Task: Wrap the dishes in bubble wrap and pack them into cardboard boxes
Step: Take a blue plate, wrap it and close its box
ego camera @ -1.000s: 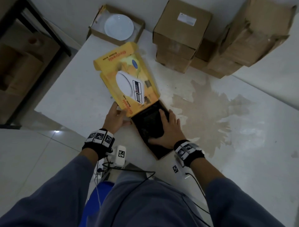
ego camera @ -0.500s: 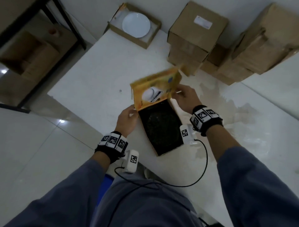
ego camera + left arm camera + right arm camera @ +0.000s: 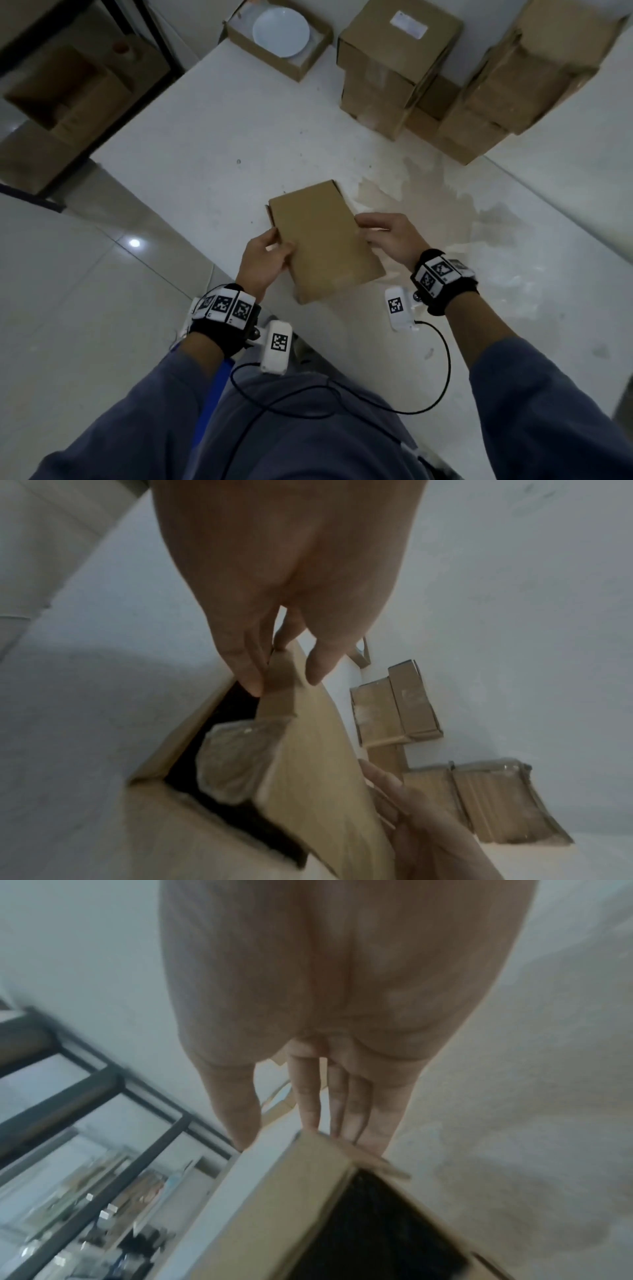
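Observation:
A flat brown cardboard box (image 3: 325,240) lies on the white table (image 3: 212,144) in front of me, its lid folded down almost flat. My left hand (image 3: 270,253) pinches the lid's left side flap (image 3: 281,680), thumb on top. My right hand (image 3: 380,233) holds the lid's right edge, thumb above and straight fingers (image 3: 342,1110) against the side flap. Through the gap in the left wrist view a bubble-wrapped bundle (image 3: 236,756) lies in the dark interior. A bare white plate (image 3: 281,32) sits in an open box (image 3: 311,65) at the table's far end.
Closed brown boxes are stacked at the back (image 3: 397,54) and back right (image 3: 534,75). A pale stain (image 3: 445,198) spreads over the table right of the box. The table's left edge drops to the tiled floor, with a dark shelf frame (image 3: 161,44) and boxes beyond.
The lid, yellow-printed on its inner face, has swung down from upright over the dark interior. My right hand moved from the lid's far edge to its right side; my left stayed at its left edge.

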Demonstrator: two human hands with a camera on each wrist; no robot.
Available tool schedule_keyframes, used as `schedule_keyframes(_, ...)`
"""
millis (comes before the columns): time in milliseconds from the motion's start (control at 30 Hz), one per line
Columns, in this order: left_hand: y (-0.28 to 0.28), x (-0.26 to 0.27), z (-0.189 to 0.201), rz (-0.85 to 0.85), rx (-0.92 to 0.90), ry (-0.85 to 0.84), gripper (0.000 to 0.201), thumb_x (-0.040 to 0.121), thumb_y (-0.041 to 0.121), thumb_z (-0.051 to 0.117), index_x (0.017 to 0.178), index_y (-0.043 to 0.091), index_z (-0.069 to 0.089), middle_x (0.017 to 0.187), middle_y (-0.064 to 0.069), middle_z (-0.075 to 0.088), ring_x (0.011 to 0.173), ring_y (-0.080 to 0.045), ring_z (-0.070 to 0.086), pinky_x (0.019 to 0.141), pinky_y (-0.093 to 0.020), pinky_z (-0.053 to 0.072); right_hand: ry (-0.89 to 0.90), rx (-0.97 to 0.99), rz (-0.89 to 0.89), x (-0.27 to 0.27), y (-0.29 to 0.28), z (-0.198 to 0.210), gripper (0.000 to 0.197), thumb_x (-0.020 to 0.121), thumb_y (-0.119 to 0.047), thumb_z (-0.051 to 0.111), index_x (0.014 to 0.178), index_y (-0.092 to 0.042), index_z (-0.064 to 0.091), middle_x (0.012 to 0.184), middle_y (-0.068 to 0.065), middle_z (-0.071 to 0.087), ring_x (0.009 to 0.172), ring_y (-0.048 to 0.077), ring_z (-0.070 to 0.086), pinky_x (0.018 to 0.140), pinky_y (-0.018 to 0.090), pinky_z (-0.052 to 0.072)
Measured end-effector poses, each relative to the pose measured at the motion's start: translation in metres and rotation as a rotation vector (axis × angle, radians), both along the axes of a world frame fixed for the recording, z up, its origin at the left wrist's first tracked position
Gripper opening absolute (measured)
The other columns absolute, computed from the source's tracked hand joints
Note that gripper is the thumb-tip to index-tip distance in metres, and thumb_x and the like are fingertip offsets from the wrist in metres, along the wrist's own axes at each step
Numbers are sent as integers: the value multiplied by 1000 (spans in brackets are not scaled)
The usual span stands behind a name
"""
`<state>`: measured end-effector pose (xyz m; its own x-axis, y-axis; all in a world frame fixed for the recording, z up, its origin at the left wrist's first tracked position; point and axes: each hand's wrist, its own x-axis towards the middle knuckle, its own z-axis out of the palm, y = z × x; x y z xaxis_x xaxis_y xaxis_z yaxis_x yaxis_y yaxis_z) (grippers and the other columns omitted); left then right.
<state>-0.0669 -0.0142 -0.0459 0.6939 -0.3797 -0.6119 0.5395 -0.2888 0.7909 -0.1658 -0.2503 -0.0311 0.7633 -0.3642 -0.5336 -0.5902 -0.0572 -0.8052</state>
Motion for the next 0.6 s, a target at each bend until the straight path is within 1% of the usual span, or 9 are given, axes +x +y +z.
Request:
schedule_keyframes(33,1,-9,-4,6,29,-28,37,94,13,62,131,18,60,122,-1,65,109,-20,65,89,-38,58,18,-66,63,-7,1,-5,39,86,-24,74,124,-19,67,114,-8,68,103,10,66,91,28,53)
schedule_keyframes(100,3,-26,-14,3,92,-82,40,92,13,64,130,23,60,120,-3,64,109,-24,64,89,-44,58,55,-137,126,-19,6,-12,48,82,-26,76,129,-25,64,113,-8,68,96,10,66,87,28,54)
schedule_keyframes(133,3,-33,-15,2,121,-98,41,91,14,65,130,26,60,118,-3,65,107,-24,65,88,-46,58,66,-163,130,-22,8,-14,50,82,-25,75,130,-25,62,112,-7,67,94,11,66,83,26,53)
schedule_keyframes(200,4,-47,-20,-2,180,-121,43,89,15,67,129,29,60,112,-1,67,104,-24,66,88,-48,57,74,-223,115,-29,13,-18,44,85,-22,72,128,-23,62,108,-3,65,91,14,64,78,24,49)
schedule_keyframes(267,4,-58,-23,2,238,-164,46,88,16,68,133,26,59,108,0,68,101,-23,66,90,-45,56,72,-294,107,-35,20,-24,38,86,-22,70,124,-21,64,105,0,64,92,18,63,79,27,52)
schedule_keyframes(367,3,-71,-27,-25,374,-286,50,89,20,68,138,20,55,112,-6,67,93,-17,64,88,-34,54,57,-347,66,-43,29,-34,34,85,-24,69,118,-19,66,100,0,64,89,20,64,83,36,56)
schedule_keyframes(500,0,-84,-33,-3,451,-360,52,89,23,68,138,18,54,114,-9,61,88,-14,60,89,-36,54,28,-386,-14,-49,36,-43,29,85,-24,70,113,-17,67,97,1,64,82,17,63,80,35,56)
schedule_keyframes(533,-1,-86,-34,5,454,-370,50,90,23,68,138,18,55,112,-9,61,88,-14,59,89,-35,54,21,-397,-26,-50,37,-45,28,86,-25,69,113,-17,67,96,1,64,82,17,63,80,35,56)
schedule_keyframes(600,-2,-91,-37,21,453,-395,47,91,23,66,137,18,56,107,-8,64,88,-15,61,85,-30,52,18,-408,-44,-53,40,-47,28,87,-26,69,113,-16,67,97,2,63,82,17,62,80,33,55)
